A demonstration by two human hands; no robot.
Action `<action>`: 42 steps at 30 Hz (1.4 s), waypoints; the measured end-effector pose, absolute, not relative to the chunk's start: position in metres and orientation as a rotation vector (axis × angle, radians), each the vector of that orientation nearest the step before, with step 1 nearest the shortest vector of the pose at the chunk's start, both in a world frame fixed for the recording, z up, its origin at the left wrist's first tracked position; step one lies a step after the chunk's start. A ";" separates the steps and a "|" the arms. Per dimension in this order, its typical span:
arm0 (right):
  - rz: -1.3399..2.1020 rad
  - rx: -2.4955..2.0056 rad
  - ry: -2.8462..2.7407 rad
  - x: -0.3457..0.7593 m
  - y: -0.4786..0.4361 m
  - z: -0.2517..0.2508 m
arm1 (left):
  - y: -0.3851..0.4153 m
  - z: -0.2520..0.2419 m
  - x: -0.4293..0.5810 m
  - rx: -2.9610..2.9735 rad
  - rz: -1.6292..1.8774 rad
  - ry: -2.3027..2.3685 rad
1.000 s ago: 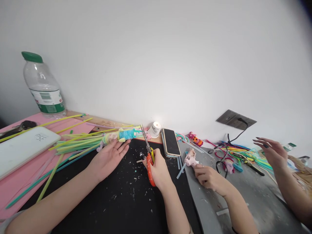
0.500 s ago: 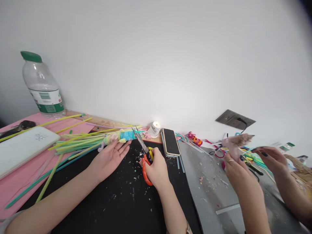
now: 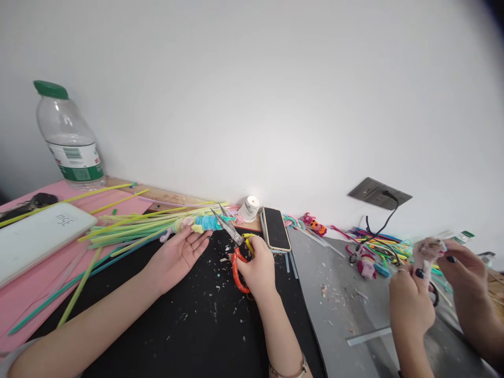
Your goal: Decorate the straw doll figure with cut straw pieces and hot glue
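My left hand (image 3: 181, 260) is turned palm up with its fingers loosely stretched, holding a fuzzy pipe-cleaner figure (image 3: 208, 223). The figure has a blue wound body, with yellow, pink and lilac parts to the left. In my right hand (image 3: 255, 265) is a pair of scissors (image 3: 235, 239) with red and yellow handles. Its blades are apart and point up and left, next to the blue end and a thin teal tip. I cannot tell whether the blades touch it.
Pipe cleaners (image 3: 129, 228) lie behind my left hand. A power bank (image 3: 47, 236), bottle (image 3: 74, 142), paper cup (image 3: 250, 209) and phone (image 3: 275, 229) stand or lie around. At right, a co-worker's hands (image 3: 413, 302) hold a fuzzy pale piece (image 3: 427, 252). Clippings dot the black mat (image 3: 189, 336).
The scissors have shifted slightly, their blades now spread wider. The blue body has moved a little to the right. The co-worker's hands moved right with the fuzzy piece, uncovering a pink figure and cable.
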State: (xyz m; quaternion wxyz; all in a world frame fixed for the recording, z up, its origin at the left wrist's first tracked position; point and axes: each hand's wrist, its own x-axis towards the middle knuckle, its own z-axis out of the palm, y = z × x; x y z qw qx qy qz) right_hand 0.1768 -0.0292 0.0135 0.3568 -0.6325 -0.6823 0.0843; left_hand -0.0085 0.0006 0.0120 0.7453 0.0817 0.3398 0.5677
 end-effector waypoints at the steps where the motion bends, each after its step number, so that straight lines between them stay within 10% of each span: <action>1: 0.206 -1.629 -1.767 0.178 -0.029 0.013 | 0.001 0.012 -0.008 0.179 1.241 0.757; 42: -0.129 -1.605 -1.941 0.181 -0.030 0.003 | -0.002 0.016 -0.011 0.147 1.196 0.734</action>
